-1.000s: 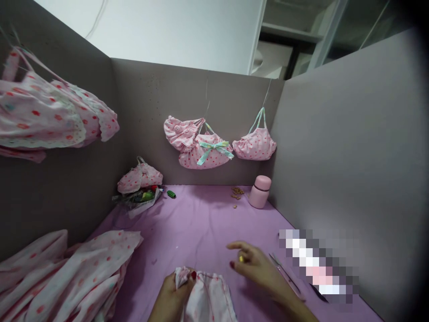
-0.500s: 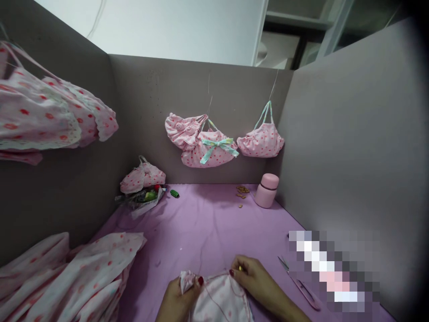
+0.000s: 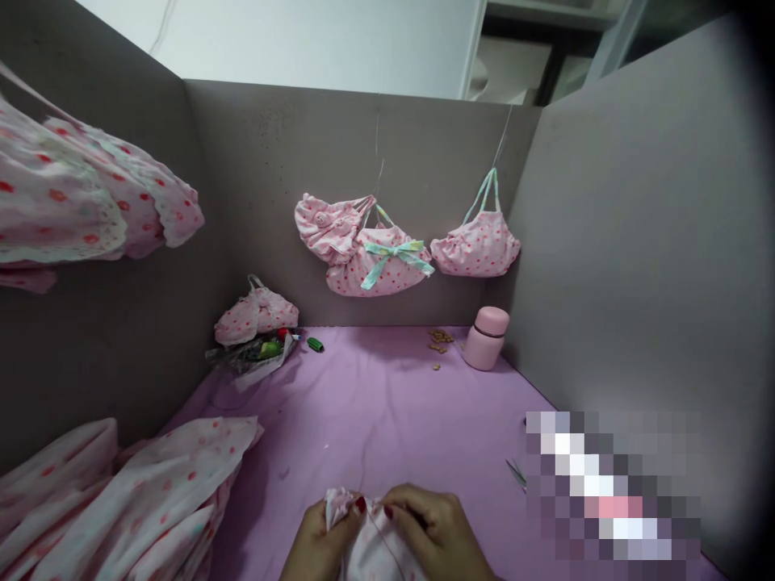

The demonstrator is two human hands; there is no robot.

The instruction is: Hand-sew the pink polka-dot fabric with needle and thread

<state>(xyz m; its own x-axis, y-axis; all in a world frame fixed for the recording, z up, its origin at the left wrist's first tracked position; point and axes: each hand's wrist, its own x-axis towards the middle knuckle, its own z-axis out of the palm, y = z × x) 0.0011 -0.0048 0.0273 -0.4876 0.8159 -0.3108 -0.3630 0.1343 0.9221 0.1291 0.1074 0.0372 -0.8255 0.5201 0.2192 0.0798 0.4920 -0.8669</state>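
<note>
One left hand (image 3: 320,539) and one right hand (image 3: 439,528) are counted at bottom centre, with one pale cloth (image 3: 379,549) between them. Three hanging pink bundles (image 3: 475,246) are counted at upper centre, at least one lace-edged garment (image 3: 73,194) at upper left and one smaller bundle (image 3: 257,316) at mid left. One clear bag (image 3: 263,375), one green piece (image 3: 316,344), one pink flask (image 3: 484,343), one pair of scissors (image 3: 517,476), one fabric heap (image 3: 139,500) at lower left and three grey panels (image 3: 242,161) are found; the tan bits (image 3: 441,336) are too small to be counted

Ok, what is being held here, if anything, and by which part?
A pale pink patterned cloth piece, by its far edge: the left hand grips a bunched part, the right hand pinches close beside.
</note>
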